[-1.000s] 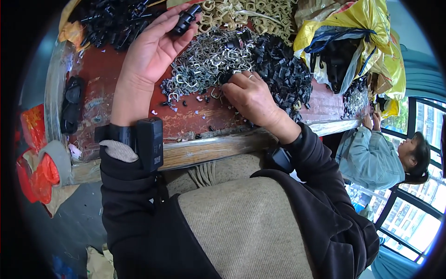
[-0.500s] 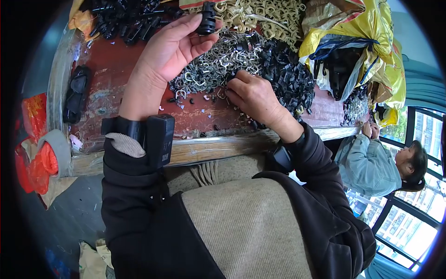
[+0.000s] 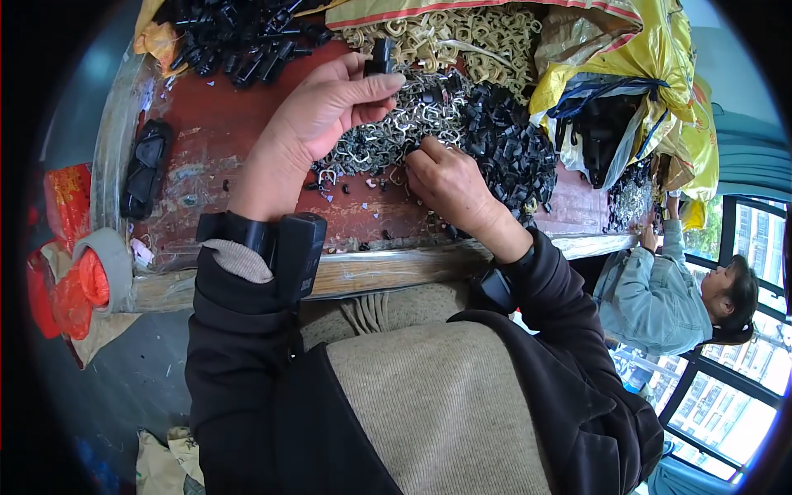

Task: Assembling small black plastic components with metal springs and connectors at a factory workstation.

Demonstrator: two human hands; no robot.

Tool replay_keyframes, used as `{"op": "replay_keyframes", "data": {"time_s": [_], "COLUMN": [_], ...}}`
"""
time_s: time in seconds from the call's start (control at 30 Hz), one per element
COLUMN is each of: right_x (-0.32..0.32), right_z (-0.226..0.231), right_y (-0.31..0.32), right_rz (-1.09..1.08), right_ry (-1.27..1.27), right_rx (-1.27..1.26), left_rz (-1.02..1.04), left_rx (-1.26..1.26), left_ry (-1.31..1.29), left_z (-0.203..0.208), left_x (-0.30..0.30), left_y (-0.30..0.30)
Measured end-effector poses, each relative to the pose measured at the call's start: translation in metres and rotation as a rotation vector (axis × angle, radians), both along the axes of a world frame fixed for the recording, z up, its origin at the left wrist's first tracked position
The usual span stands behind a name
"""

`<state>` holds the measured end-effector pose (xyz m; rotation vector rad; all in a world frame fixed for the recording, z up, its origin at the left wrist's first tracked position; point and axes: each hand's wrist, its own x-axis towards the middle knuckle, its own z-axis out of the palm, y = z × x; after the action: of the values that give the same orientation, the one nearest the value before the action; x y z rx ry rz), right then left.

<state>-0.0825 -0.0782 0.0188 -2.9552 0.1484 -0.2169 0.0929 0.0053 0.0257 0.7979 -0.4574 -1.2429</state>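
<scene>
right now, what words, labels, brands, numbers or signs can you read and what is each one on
No text can be read for certain.
Black box at the left wrist: pale marks, too small to read.
Red wrapper at the far left: gold pattern, too blurred to tell whether it holds lettering.
Yellow bag: no readable print.
Black piece in the left hand: no text visible.

We see a scuffed, dark red tabletop [image 3: 219,124] with a wooden near edge [image 3: 371,271]. On it we find heaps — black parts [image 3: 247,49] at the back left, beige looped pieces [image 3: 487,70] at the back middle, silver U-shaped pieces [image 3: 404,124] nearer us, small black pieces [image 3: 511,153] just right of those. A long black object [image 3: 147,169] lies by the left edge; a yellow sack [image 3: 660,45] sits toward the right.
</scene>
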Motion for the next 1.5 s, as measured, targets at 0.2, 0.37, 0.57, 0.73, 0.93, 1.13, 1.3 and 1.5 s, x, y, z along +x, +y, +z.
{"op": "replay_keyframes", "data": {"time_s": [0.2,0.37,0.57,0.73,0.93,1.13,1.3,1.5], "right_x": [-0.001,-0.003,-0.007,-0.007,-0.006,-0.004,-0.005,-0.006], "right_z": [0.005,0.009,0.016,0.017,0.016,0.016,0.015,0.014], "right_y": [-0.004,-0.007,-0.019,-0.021,-0.019,-0.016,-0.013,-0.008], "right_rz": [0.054,0.049,-0.385,-0.374,-0.391,-0.372,-0.36,-0.375], "right_ry": [0.052,0.034,0.001,-0.156,-0.153,-0.155,-0.208,-0.311], "right_rx": [0.079,0.255,1.281,1.878,2.063,2.109,2.08,1.895], "left_rz": [0.024,0.039,-0.074,-0.117,-0.088,-0.059,-0.099,-0.084], "left_rx": [0.114,0.133,0.044,0.029,0.001,-0.02,0.044,0.092], "left_ry": [-0.128,-0.151,-0.365,-0.595,-0.691,-0.656,-0.541,-0.485], "left_z": [-0.003,-0.001,0.0,-0.004,-0.008,-0.008,-0.001,-0.002], "left_x": [-0.003,-0.005,-0.023,-0.035,-0.036,-0.037,-0.039,-0.041], "left_y": [-0.001,-0.002,-0.003,-0.006,-0.01,-0.009,-0.008,-0.007]}}
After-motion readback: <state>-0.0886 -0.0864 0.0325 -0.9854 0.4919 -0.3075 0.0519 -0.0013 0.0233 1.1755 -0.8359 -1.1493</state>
